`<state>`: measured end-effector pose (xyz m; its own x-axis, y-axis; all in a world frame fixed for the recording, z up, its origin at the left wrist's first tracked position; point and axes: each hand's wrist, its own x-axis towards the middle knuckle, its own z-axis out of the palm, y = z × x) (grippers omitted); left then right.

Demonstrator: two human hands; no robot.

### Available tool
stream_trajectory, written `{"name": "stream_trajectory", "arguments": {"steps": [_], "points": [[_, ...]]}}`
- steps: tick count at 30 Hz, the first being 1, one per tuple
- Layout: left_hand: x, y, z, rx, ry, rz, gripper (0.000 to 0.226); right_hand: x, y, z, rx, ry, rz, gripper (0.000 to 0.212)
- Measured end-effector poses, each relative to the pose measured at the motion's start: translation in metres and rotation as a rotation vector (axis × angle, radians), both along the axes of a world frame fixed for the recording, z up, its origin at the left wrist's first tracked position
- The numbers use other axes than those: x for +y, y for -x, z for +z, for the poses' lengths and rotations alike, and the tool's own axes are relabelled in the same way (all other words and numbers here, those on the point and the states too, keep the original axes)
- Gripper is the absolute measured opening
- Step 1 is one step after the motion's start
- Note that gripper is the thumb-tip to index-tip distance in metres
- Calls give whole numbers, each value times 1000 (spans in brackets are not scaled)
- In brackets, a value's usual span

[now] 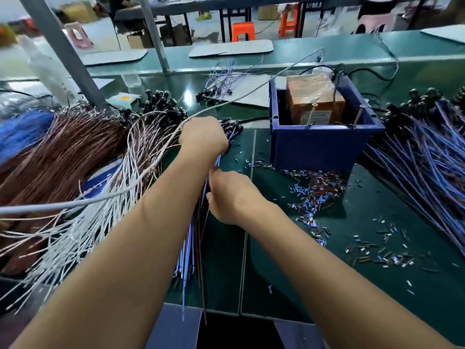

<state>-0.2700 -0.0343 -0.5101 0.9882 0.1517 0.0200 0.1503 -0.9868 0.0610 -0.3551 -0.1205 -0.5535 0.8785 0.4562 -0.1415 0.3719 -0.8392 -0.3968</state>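
At your far left lies a thick heap of brown and white wires (75, 159), whose loose white ends fan out toward the near table edge. A grey cable (100, 200) crosses over that heap and rises past your left hand (203, 136) toward the back of the bench.

Your left hand is curled down over the top end of the wire bundle (191, 260), clamped on it. The black plugs (232, 128) of the bundle poke out just beside your knuckles. The bundle is a thin sheaf of blue and brown leads. It runs straight toward you, under your left forearm, and its bare tips reach over the near edge of the green bench (276, 285).

Your right hand (230, 197) is closed round the same bundle, lower down and near your left wrist. Its fingers are wrapped on the far side, so the fingertips are hidden.

To the right of your hands there is a bare strip of green surface, then a scatter of short cut sleeve bits (314, 192), thickest against the blue bin (319, 144). The bin stands behind that scatter with an orange box (314, 99) inside it. At the far right, a pile of blue wires (427, 167) spreads down toward the bench's right side, well apart from your right arm.
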Motion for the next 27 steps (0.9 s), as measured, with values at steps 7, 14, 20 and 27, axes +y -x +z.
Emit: {"name": "stream_trajectory", "arguments": {"steps": [7, 14, 20, 27], "points": [[-1, -13, 0, -52, 40, 75, 19, -3, -4, -4, -12, -6, 8, 3], [-17, -24, 30, 105, 455, 60, 21, -26, 1, -1, 142, -780, -318, 19], [-49, -6, 49, -145, 1678, 215, 29, -37, 5, 21, 374, -1304, -303, 37], [-65, 12, 84, -249, 2132, 70, 36, -99, 0, 24, 461, -1335, -80, 34]]}}
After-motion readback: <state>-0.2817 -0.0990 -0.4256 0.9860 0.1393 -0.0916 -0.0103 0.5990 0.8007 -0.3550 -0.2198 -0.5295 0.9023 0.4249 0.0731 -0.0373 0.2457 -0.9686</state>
